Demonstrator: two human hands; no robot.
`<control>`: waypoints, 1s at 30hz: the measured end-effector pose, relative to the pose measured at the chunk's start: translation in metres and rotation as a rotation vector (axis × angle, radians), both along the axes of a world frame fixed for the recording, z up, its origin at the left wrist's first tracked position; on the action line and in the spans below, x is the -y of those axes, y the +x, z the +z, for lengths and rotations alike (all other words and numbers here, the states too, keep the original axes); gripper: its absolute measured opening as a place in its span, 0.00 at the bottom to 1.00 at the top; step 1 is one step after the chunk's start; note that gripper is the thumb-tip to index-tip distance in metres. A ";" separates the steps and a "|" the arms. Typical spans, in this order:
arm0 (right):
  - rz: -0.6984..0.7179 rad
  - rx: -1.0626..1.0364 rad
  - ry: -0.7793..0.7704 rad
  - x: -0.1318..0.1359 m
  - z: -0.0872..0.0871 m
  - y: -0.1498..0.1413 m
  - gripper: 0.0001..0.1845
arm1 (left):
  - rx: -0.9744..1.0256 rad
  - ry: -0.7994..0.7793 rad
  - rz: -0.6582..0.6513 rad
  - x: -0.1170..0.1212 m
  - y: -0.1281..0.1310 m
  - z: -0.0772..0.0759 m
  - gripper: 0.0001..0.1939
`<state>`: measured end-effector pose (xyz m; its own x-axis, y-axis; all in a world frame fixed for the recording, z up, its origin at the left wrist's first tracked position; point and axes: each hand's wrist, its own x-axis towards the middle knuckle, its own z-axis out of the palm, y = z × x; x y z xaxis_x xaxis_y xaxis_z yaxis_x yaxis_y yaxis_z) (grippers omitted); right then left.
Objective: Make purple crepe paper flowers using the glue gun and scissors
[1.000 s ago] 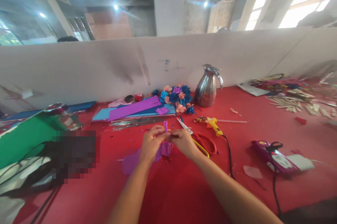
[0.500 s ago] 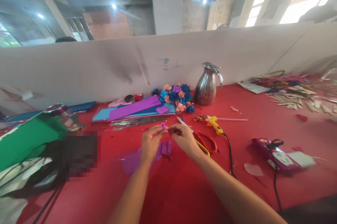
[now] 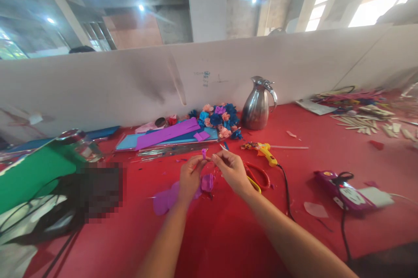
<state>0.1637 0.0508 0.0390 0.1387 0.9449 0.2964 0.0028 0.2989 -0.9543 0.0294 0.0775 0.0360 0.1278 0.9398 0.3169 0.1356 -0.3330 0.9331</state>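
Note:
My left hand (image 3: pixel 190 175) is closed in a pinch around a small rolled piece of purple paper (image 3: pixel 204 153), which stands up above the fingertips. Close by, my right hand (image 3: pixel 233 171) has its thumb and fingers pressed together; whatever lies between them is too small to make out. Under the left hand, purple paper pieces (image 3: pixel 162 202) lie on the red table, with a cupped purple petal (image 3: pixel 207 182) between the wrists. Scissors (image 3: pixel 260 176) with red and yellow handles rest partly behind the right hand. Beyond them is a yellow glue gun (image 3: pixel 269 156).
Paper flowers (image 3: pixel 215 119) are heaped beside a steel jug (image 3: pixel 256 107) at the back. Purple strips (image 3: pixel 168 134) lie on blue sheets. A purple power box (image 3: pixel 342 193) with cords sits at right, wooden sticks (image 3: pixel 357 124) behind it. A green board (image 3: pixel 35 171) stands at left.
The rolled purple paper now stands more upright and shows longer above my left fingers. My right hand has shifted slightly right, its thumb now more extended.

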 end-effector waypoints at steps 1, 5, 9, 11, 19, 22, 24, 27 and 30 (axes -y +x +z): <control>-0.002 -0.008 0.024 0.000 0.001 0.000 0.14 | 0.009 -0.006 -0.004 0.000 0.000 -0.001 0.06; -0.005 -0.032 0.007 0.001 0.002 0.000 0.12 | -0.002 0.009 -0.018 -0.002 0.002 -0.005 0.07; 0.026 -0.043 0.011 0.001 0.001 0.001 0.12 | -0.010 0.057 -0.002 -0.001 0.004 -0.009 0.07; 0.039 -0.051 0.034 0.000 0.000 0.000 0.11 | -0.012 0.062 -0.002 0.000 0.004 -0.009 0.07; 0.017 -0.013 0.030 0.000 -0.002 -0.001 0.13 | -0.021 0.045 0.040 0.002 0.004 -0.004 0.06; 0.020 -0.015 0.030 0.001 0.001 -0.001 0.11 | -0.018 0.067 0.044 0.000 0.004 -0.005 0.06; 0.013 -0.017 0.036 0.002 0.003 -0.002 0.09 | -0.005 0.061 0.051 0.000 0.005 -0.006 0.06; -0.008 -0.022 0.036 0.002 0.003 -0.003 0.08 | 0.012 0.038 0.070 -0.001 0.005 -0.006 0.05; -0.012 -0.017 0.028 0.001 0.001 -0.002 0.09 | 0.000 0.049 0.063 -0.002 0.004 -0.006 0.06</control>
<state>0.1614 0.0499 0.0401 0.1551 0.9347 0.3199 -0.0098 0.3253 -0.9456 0.0330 0.0792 0.0297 0.0690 0.9293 0.3629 0.1574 -0.3693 0.9159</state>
